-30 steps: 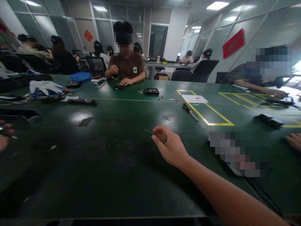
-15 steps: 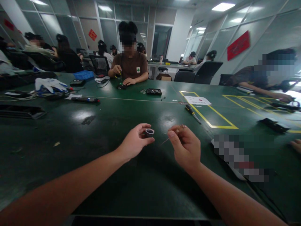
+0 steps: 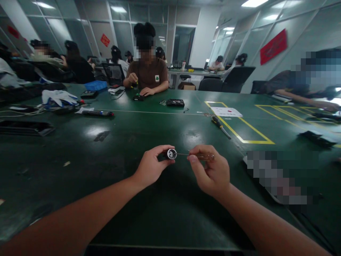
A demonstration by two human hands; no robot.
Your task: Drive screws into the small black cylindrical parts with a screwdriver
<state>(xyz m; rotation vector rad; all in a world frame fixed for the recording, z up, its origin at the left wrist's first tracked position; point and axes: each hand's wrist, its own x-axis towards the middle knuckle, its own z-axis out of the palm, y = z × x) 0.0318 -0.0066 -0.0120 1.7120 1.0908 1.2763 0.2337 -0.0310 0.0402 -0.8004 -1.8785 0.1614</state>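
Between the thumb and fingers of my left hand (image 3: pixel 150 167) is a short dark cylinder with a silver rim (image 3: pixel 172 154). Its hollow end is turned toward me, with small light details inside. My right hand (image 3: pixel 211 170) is closed around a slim screwdriver (image 3: pixel 182 154); a thin metal shaft shows, and a shiny handle end sticks out by the fingers. The shaft points left, its tip at the cylinder's open end. How deep the tip sits, I cannot tell. Both hands are above the green table (image 3: pixel 128 209).
A yellow-black screwdriver (image 3: pixel 220 126) lies beyond my right hand, near yellow tape (image 3: pixel 253 137) and a white paper (image 3: pixel 226 112). A partly blurred-out pale object (image 3: pixel 262 179) is at right. Gloves (image 3: pixel 57 97) and a dark tray (image 3: pixel 25 128) lie left. A person (image 3: pixel 149 73) works opposite.
The cylinder has tilted so its open end faces me more. The screwdriver has swung level, and its tip has moved left to the cylinder's mouth.
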